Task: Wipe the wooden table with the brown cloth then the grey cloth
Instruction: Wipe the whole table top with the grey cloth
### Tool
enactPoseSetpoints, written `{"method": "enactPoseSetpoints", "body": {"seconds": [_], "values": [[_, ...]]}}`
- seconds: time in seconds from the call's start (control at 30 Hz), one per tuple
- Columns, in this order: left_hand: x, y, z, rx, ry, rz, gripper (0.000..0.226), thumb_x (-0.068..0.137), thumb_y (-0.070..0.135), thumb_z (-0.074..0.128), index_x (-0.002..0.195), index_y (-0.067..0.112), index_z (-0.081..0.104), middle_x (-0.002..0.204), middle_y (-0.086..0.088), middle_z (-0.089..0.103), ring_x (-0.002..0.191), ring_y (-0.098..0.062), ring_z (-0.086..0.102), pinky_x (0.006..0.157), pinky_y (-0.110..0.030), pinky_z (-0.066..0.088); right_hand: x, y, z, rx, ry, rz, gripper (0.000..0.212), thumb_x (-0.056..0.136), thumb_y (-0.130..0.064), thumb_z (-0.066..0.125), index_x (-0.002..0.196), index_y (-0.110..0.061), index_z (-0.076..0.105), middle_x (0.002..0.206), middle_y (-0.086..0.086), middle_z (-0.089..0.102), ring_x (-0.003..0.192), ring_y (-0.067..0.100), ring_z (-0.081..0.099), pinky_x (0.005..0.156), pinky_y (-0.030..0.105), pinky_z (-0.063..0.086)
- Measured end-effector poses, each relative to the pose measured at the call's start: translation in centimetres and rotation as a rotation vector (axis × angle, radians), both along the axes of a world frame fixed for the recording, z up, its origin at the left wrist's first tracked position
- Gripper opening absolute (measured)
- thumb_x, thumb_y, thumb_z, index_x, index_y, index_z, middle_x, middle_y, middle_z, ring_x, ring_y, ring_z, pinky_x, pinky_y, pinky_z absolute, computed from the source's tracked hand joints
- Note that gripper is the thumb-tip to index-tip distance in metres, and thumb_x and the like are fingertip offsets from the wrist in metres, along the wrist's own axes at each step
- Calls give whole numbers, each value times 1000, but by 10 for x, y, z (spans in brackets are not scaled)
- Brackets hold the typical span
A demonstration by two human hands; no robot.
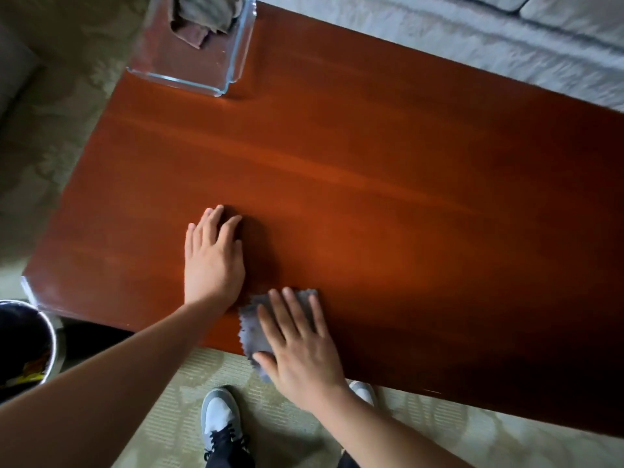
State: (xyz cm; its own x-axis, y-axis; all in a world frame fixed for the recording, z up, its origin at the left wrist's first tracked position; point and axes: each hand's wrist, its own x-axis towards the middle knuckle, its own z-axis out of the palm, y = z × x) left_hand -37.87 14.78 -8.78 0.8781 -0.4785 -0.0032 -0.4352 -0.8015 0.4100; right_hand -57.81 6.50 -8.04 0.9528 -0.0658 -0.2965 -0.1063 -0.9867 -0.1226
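Observation:
The reddish wooden table [388,184] fills the middle of the head view. My right hand [300,349] lies flat on the grey cloth [253,322], pressing it onto the table at the near edge; part of the cloth hangs over that edge. My left hand [212,258] rests flat on the bare wood just left of the cloth, fingers spread, holding nothing. The brown cloth [202,18] lies crumpled in a clear glass dish [209,82] at the table's far left corner.
A pale sofa [472,42] runs along the table's far side. A metal bin [27,346] with a dark liner stands by the near left corner. My shoes [221,423] stand on the patterned carpet [304,434] below the near edge.

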Motion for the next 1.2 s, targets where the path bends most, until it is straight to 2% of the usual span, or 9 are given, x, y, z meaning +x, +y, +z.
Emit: {"method": "enactPoseSetpoints", "body": {"seconds": [0.13,0.27,0.4,0.57,0.7,0.8,0.9,0.97,1.2], "values": [[-36,-34,1,50,-36,23,50,100,29,41,145,11,52,160,-16,39,153,-35,28,128,-55,11,-22,-30,1,65,-38,-8,73,105,-61,38,165,-23,25,174,7,17,162,29,7,128,60,12],[-79,-96,2,58,-92,-113,48,101,28,42,144,12,54,159,-16,42,152,-35,32,128,-55,12,-78,-100,4,38,-25,-121,73,105,-60,37,166,-23,24,175,6,12,162,27,6,128,59,14],[-113,-156,1,104,-75,-101,48,102,27,38,147,13,50,159,-16,42,152,-35,31,128,-55,15,-176,-186,4,-66,22,-309,73,107,-62,26,166,-18,26,175,7,13,162,29,11,128,57,17],[-118,-171,-4,170,-107,-23,47,101,27,38,146,14,47,158,-17,40,151,-35,31,127,-56,15,-271,-256,13,-126,182,-559,74,109,-57,17,164,-9,26,175,12,10,160,35,18,124,62,21],[-118,-174,-5,177,-100,-15,47,101,30,39,146,16,45,160,-16,39,153,-34,30,128,-55,13,-230,-241,10,-118,144,-627,77,108,-57,16,162,-4,29,172,20,16,159,40,18,123,66,22],[-114,-171,-4,78,-72,27,40,103,31,42,140,18,52,154,-10,46,147,-32,37,127,-50,17,-150,-213,6,-54,55,-480,76,107,-61,19,165,-12,24,174,16,12,161,37,11,126,63,18],[-99,-174,5,-120,22,157,34,103,31,42,130,19,58,140,-3,55,133,-28,45,117,-46,25,-63,-184,6,9,-27,-322,75,103,-61,33,165,-18,28,174,12,13,162,33,6,127,63,9],[-81,-181,11,-167,43,191,31,103,30,42,127,19,58,136,-3,55,128,-26,45,111,-47,27,-29,-171,5,25,-49,-279,74,104,-59,35,165,-18,28,174,13,15,161,34,6,127,63,6],[-44,-230,3,-24,-62,56,35,103,30,43,133,20,58,147,-4,52,140,-29,41,120,-49,25,-47,-228,-3,16,-128,-253,69,105,-58,37,164,-23,30,174,6,19,161,28,12,127,58,13]]}}
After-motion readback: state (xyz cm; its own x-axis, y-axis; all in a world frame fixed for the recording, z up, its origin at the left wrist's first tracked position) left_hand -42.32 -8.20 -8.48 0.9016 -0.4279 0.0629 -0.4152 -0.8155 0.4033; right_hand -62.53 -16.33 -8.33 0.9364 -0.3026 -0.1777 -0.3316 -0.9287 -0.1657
